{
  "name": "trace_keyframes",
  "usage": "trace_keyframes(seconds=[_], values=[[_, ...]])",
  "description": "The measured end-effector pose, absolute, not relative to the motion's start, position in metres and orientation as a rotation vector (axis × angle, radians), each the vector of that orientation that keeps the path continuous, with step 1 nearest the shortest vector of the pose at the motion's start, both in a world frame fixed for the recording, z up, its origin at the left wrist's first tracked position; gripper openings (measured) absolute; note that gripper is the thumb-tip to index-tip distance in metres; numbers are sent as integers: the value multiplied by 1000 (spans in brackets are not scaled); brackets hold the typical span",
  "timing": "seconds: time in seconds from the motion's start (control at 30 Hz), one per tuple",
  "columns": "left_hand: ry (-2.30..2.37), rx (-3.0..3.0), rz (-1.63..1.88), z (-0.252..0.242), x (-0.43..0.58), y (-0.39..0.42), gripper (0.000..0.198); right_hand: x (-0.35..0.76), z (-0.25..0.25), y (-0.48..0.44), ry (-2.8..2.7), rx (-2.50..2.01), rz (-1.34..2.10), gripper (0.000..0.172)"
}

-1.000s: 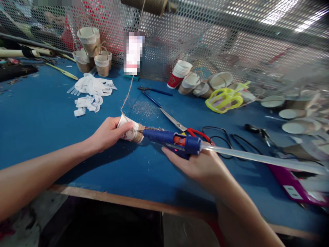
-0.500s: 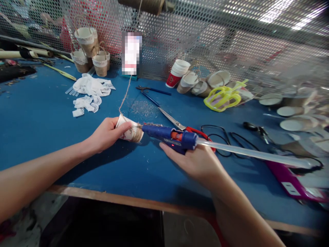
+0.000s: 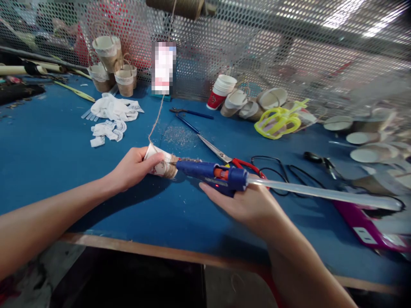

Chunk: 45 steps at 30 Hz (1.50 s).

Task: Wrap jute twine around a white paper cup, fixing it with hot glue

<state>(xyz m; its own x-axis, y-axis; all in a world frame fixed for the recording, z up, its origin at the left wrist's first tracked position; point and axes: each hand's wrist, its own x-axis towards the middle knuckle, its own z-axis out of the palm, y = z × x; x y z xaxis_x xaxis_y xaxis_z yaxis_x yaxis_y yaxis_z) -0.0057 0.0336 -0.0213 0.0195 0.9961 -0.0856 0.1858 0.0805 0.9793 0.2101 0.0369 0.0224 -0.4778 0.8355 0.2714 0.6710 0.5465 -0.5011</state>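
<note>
My left hand (image 3: 131, 167) grips a small paper cup (image 3: 162, 161) lying on its side just above the blue table (image 3: 48, 141). Brown twine is wound round the cup's lower end, and a strand of twine (image 3: 157, 117) runs up from it to a spool (image 3: 180, 6) at the top. My right hand (image 3: 248, 205) holds a blue glue gun (image 3: 213, 173). Its nozzle touches the twine-wrapped end of the cup. A long clear glue stick (image 3: 321, 194) juts out of the gun's back to the right.
Red-handled scissors (image 3: 231, 158) lie behind the gun, blue pliers (image 3: 189, 117) farther back. Torn paper scraps (image 3: 114, 111) lie at the left. Twine-wrapped cups (image 3: 111, 64) stand at the mesh wall (image 3: 257, 51); stacked cups (image 3: 223, 90) and yellow scissors (image 3: 278, 122) sit mid-right. A black cable (image 3: 282, 175) loops at right.
Both hands stay almost where they were. The glue gun's nozzle remains at the cup's wrapped end; the view shifted slightly.
</note>
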Motion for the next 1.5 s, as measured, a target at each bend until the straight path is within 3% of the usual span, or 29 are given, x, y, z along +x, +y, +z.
trace_keyframes(seconds=[0.73,1.5], values=[[1427,1496,987,-15,-5,30,31,209,25,40,-2238,-1394,424,14],[1485,1644,930,-16,-6,25,34,214,28,43,-2295,-1473,501,24]])
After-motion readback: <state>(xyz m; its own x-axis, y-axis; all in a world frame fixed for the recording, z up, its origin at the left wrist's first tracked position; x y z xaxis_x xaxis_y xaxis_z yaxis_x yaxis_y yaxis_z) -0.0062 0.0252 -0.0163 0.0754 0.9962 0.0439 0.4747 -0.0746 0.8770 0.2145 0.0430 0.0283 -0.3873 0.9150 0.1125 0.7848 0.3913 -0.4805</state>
